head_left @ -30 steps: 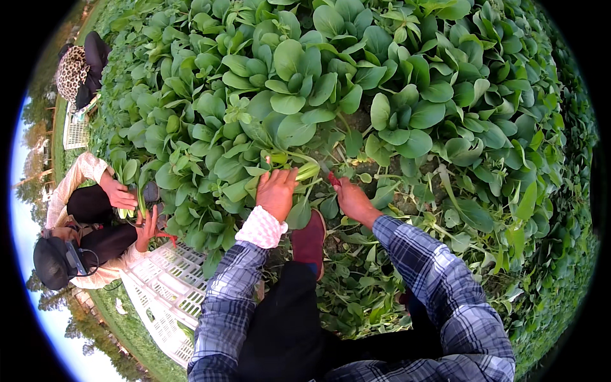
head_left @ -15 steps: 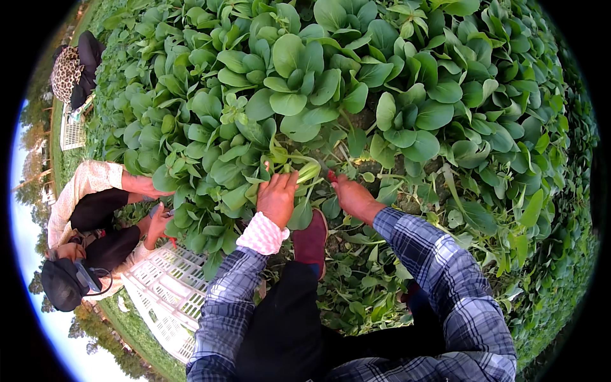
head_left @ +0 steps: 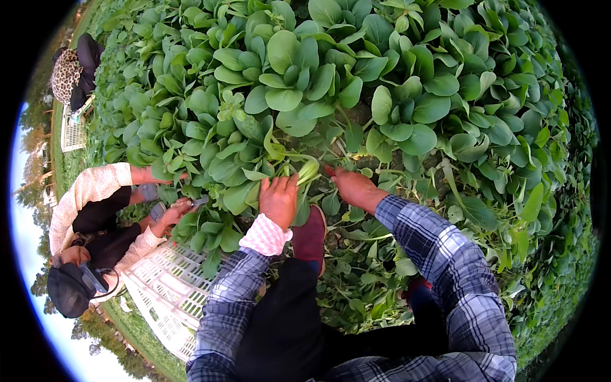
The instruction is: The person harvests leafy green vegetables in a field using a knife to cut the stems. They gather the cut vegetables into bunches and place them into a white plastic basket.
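My left hand (head_left: 278, 202), with a pink-and-white checked cuff at the wrist, is closed around a bok choy plant. The pale green stem base (head_left: 309, 170) of this bok choy sticks out past my fingertips, toward my right hand. A little to the right, my right hand (head_left: 358, 190) is closed on a small red-handled tool (head_left: 330, 170). Only a bit of red shows at its fingers; any blade is hidden or too small to make out. Dense bok choy (head_left: 293, 70) stands just beyond both hands.
At left a co-worker (head_left: 95, 216) crouches, one hand holding a short grey blade (head_left: 200, 201) among the leaves. A white plastic crate (head_left: 168, 290) stands beside my left forearm. Another person (head_left: 76, 70) bends farther back near a second crate (head_left: 73, 130). Cut leaves (head_left: 363, 299) litter the ground around my shoes.
My hands stay almost in place; the stem base between them has barely shifted. The co-worker's nearer hand has moved up and right into the leaves, and its blade now shows.
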`<action>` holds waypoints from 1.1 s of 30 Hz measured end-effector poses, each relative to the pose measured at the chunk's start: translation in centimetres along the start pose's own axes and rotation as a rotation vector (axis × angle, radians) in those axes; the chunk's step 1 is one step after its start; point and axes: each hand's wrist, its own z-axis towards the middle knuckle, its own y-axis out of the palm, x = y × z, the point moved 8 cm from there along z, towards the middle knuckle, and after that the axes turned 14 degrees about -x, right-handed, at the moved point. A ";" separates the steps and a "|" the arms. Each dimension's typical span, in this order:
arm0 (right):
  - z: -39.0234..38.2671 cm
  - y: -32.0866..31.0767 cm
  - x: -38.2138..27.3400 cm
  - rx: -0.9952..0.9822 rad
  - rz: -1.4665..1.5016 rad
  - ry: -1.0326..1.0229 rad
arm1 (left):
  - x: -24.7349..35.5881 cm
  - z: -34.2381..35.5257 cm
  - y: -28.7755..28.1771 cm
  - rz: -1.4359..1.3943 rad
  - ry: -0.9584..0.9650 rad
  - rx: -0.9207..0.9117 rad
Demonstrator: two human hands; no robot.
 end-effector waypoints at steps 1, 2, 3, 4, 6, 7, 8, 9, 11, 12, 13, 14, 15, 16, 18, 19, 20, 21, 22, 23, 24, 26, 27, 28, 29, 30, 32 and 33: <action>0.3 0.1 0.0 0.002 -0.009 0.014 | 0.0 0.0 0.0 0.000 -0.007 -0.002; 0.5 0.1 0.0 0.005 -0.016 0.028 | 0.1 0.1 0.0 0.005 0.000 0.004; 0.7 0.2 0.0 0.010 -0.006 0.031 | 0.1 0.1 -0.2 0.010 0.007 0.009; 0.9 0.2 0.0 0.016 0.004 0.033 | 0.2 0.1 -0.2 0.015 0.013 0.014; 0.8 0.3 -0.6 0.013 0.021 0.008 | 0.0 -0.2 -0.3 0.014 0.025 0.003; 0.3 0.5 -0.6 0.005 0.028 -0.017 | -0.1 -0.4 -0.3 0.013 0.030 -0.004; -0.2 0.8 -0.7 -0.004 0.033 -0.041 | -0.4 -0.7 -0.5 -0.012 0.030 0.006; -0.4 1.3 0.3 0.028 0.040 -0.055 | -0.3 -0.7 -0.5 -0.043 0.035 0.016; -0.6 2.4 1.3 0.089 0.053 -0.095 | 0.1 -0.9 -1.2 -0.088 0.057 0.055; -0.7 2.5 1.6 0.109 0.282 -0.128 | 0.3 -1.2 -2.0 -0.102 0.075 0.085; -0.8 2.6 2.0 0.128 0.511 -0.159 | 0.6 -1.5 -2.8 -0.115 0.092 0.114; -1.4 2.5 2.3 0.151 0.741 -0.178 | 0.9 -1.6 -3.0 -0.117 0.095 0.125; -1.6 1.9 1.9 0.208 0.820 -0.229 | 1.2 -1.8 -3.1 -0.118 0.097 0.137; -1.6 1.5 1.4 0.252 0.876 -0.250 | 1.4 -2.0 -3.1 -0.119 0.100 0.148; -1.6 0.2 0.1 0.340 0.989 -0.308 | 1.7 -2.2 -3.7 -0.150 0.108 0.159; -0.9 0.6 -0.2 0.184 1.157 -0.275 | 1.7 -2.4 -3.9 -0.163 0.110 0.164; -0.7 0.6 -0.5 0.133 1.200 -0.316 | 1.8 -2.3 -4.0 -0.161 0.121 0.172; -0.4 0.7 -0.9 0.081 1.242 -0.358 | 2.0 -2.3 -4.1 -0.158 0.131 0.179; -0.3 0.9 -1.2 0.027 1.284 -0.400 | 2.1 -2.3 -4.2 -0.155 0.141 0.187; -1.2 0.5 -1.2 0.052 1.264 -0.339 | 2.3 -2.2 -4.3 -0.165 0.132 0.164; -1.8 0.1 -1.1 0.128 1.176 -0.362 | 2.5 -2.3 -4.5 -0.176 0.123 0.140; -3.3 -1.0 -0.1 0.289 0.995 -0.397 | 3.9 -2.2 -5.2 -0.207 0.135 0.028; -4.1 -1.4 0.6 0.307 0.984 -0.359 | 5.1 -2.4 -6.3 -0.221 0.150 -0.067; -5.1 -1.9 0.8 0.324 0.946 -0.390 | 6.2 -2.6 -7.1 -0.240 0.169 -0.162; -6.0 -2.5 0.4 0.333 0.909 -0.432 | 7.2 -3.2 -8.4 -0.368 0.251 -0.220; -6.8 -2.9 -0.1 0.342 0.873 -0.471 | 7.9 -3.8 -9.5 -0.498 0.333 -0.281; -8.2 -2.8 -1.5 0.247 0.905 -0.522 | 8.5 -3.2 -12.1 -0.588 0.330 -0.332; -8.8 -2.7 -2.1 0.219 0.899 -0.545 | 8.8 -1.6 -13.4 -0.478 0.335 -0.261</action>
